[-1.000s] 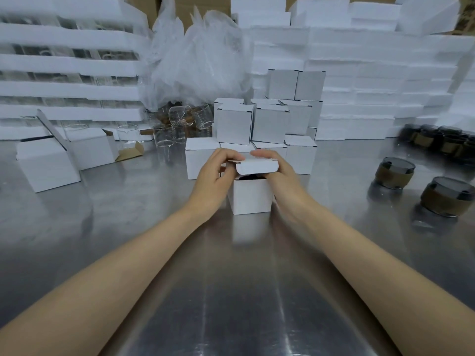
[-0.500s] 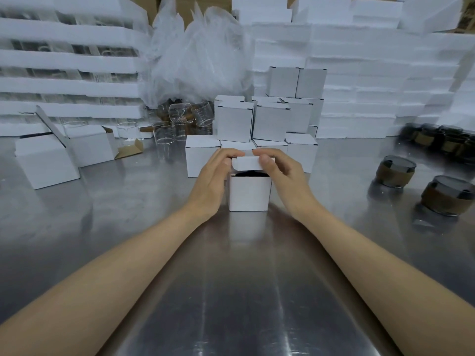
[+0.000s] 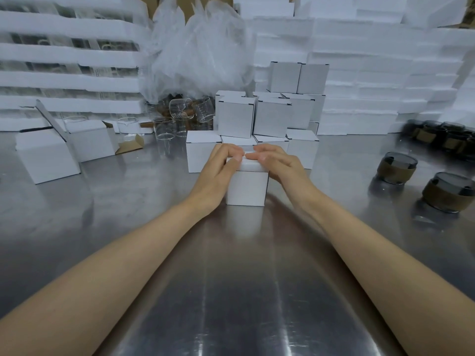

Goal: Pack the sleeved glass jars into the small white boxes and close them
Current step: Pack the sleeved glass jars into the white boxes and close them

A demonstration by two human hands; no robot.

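White box (image 3: 246, 187): left hand (image 3: 218, 170), right hand (image 3: 279, 163) press lid (image 3: 253, 165) flat.

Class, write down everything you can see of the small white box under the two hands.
The small white box is a plain cardboard cube, upright on the steel table, front face toward the camera, lid down. The left hand and right hand press on its top, fingertips nearly meeting. Its contents are hidden.

White box (image 3: 246, 187) on grey brushed-steel table (image 3: 231, 291); jars (image 3: 448, 192) smoky dark glass with olive-brown sleeves; foam stacks (image 3: 359, 73) white.
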